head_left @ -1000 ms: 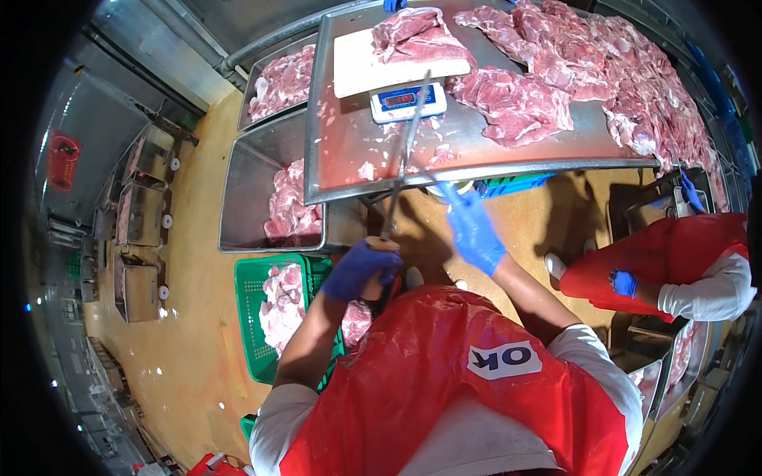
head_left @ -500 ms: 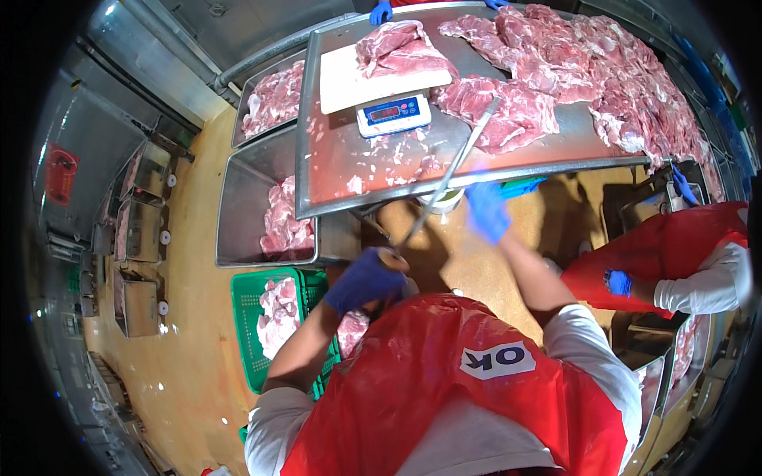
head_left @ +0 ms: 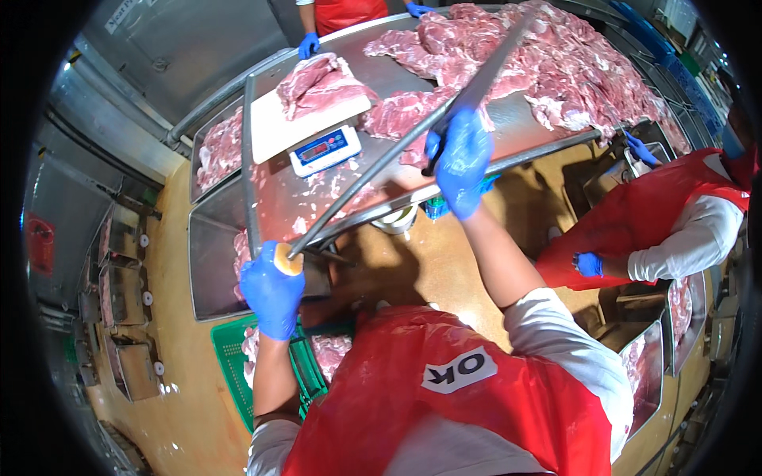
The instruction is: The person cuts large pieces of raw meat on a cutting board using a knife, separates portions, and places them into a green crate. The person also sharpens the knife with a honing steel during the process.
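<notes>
My left hand (head_left: 271, 293), in a blue glove, grips the wooden handle of a long sharpening steel (head_left: 349, 190), whose rod slants up toward the upper right. My right hand (head_left: 462, 163), also gloved, is closed round the dark handle of a knife (head_left: 496, 59), its long blade pointing up and crossing the steel over the meat. Beyond them on the steel table (head_left: 294, 205) are a white board (head_left: 270, 131) with a folded cut of meat (head_left: 309, 83) on it, a small digital scale (head_left: 324, 149) and a large spread of raw pork (head_left: 579, 63).
A co-worker (head_left: 349, 12) stands across the table; another (head_left: 611, 226) in a red apron stands at the right. Steel bins (head_left: 213, 238) are at the left, a green crate (head_left: 230, 365) below them, a white bucket (head_left: 393, 224) under the table, and more bins (head_left: 647, 389) at lower right.
My right hand has risen and swept the knife upward along the steel. My left hand has moved left. The view has shifted, showing more of the co-worker across the table.
</notes>
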